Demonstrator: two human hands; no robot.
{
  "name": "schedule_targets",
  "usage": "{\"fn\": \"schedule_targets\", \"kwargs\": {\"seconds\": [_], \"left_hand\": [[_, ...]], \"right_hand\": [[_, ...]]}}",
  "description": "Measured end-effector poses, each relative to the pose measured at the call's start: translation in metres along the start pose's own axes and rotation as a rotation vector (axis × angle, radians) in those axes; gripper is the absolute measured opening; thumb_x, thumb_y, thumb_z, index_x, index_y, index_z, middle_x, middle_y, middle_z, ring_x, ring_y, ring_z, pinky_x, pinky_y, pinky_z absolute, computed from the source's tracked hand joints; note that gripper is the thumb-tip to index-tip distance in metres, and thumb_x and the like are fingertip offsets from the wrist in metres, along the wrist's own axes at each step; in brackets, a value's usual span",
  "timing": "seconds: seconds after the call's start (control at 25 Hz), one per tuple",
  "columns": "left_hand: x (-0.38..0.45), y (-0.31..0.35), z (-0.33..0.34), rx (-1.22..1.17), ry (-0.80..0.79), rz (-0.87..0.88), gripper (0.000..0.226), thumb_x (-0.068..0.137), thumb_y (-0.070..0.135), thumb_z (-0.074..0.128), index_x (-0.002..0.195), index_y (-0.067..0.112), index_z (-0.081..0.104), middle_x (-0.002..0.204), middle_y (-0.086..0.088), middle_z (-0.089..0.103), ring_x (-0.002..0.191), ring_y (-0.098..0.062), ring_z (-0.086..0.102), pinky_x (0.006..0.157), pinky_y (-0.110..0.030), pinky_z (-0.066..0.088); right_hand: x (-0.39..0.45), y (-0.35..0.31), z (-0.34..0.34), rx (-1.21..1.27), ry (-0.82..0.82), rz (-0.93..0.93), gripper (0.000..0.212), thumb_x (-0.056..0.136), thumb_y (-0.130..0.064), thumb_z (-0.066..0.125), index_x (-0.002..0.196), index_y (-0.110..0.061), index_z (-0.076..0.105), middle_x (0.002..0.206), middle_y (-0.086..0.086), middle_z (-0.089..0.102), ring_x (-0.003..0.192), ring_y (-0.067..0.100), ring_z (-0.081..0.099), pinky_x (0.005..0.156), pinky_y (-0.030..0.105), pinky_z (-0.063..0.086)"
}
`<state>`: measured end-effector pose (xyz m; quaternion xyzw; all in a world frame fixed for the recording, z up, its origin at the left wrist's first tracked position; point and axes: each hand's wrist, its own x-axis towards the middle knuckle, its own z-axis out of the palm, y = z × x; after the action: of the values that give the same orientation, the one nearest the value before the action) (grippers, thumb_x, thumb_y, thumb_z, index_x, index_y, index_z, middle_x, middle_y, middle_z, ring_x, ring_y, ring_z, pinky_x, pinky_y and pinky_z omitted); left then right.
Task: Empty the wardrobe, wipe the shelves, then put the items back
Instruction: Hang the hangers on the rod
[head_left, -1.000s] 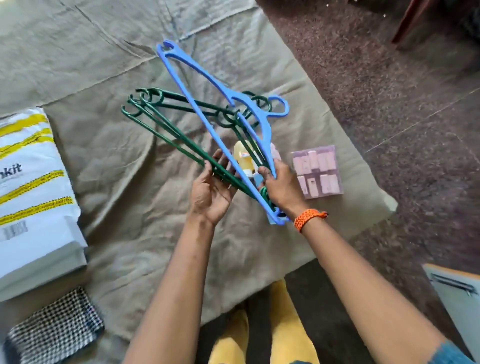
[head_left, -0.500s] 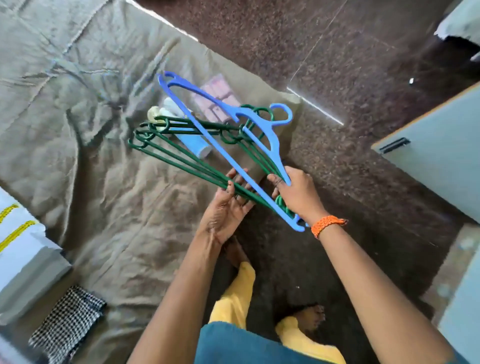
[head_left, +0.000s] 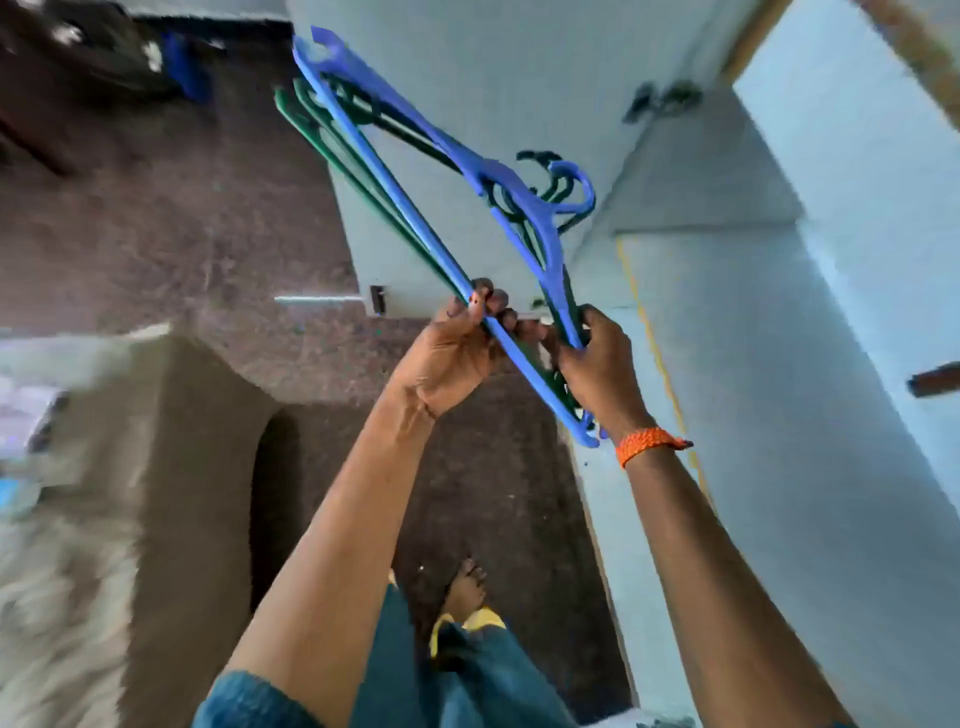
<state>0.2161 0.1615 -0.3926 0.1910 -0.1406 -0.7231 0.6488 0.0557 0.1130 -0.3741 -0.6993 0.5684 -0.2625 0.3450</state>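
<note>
A bunch of thin plastic clothes hangers sits in the middle of the frame, held up in the air. The bright blue plastic hanger (head_left: 415, 208) is on top. Behind it are several dark green plastic hangers (head_left: 332, 140), stacked close together. Their long bars slant from the upper left down to the lower right, and their hooks curl toward the right. The pale blue wardrobe (head_left: 701, 322) stands behind them on the right
</note>
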Motion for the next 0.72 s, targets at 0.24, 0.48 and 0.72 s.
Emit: {"fn": "schedule_targets", "kwargs": {"seconds": [0.24,0.48,0.72], "left_hand": [[0.108,-0.051,0.211,0.118,-0.456,-0.126,0.029,0.068,0.018,0.083,0.082,0.015,0.057,0.073,0.004,0.055,0.064,-0.013,0.054,0.072,-0.028,0.051],[0.191,-0.109,0.381,0.039,-0.799,-0.32,0.024,0.064,0.01,0.084,0.073,0.013,0.061,0.072,0.001,0.054,0.062,-0.014,0.053,0.063,-0.028,0.05],[0.223,-0.178,0.53,0.153,-0.965,-0.472,0.02,0.091,0.014,0.046,0.072,0.014,0.052,0.066,0.002,0.049,0.055,-0.013,0.049,0.056,-0.027,0.049]], "right_hand": [[-0.021,-0.034,-0.212,-0.026,0.476,-0.004,0.018,0.087,-0.016,0.06,0.083,-0.008,0.044,0.062,0.003,0.051,0.054,0.02,0.05,0.051,0.027,0.038],[-0.029,-0.046,-0.371,0.053,0.708,0.014,0.02,0.089,-0.014,0.059,0.081,-0.017,0.041,0.061,-0.005,0.043,0.05,0.006,0.043,0.055,0.028,0.038],[-0.044,-0.029,-0.482,0.112,0.97,0.06,0.018,0.096,-0.018,0.052,0.095,-0.002,0.045,0.078,0.006,0.043,0.069,0.02,0.044,0.055,0.026,0.039]]}}
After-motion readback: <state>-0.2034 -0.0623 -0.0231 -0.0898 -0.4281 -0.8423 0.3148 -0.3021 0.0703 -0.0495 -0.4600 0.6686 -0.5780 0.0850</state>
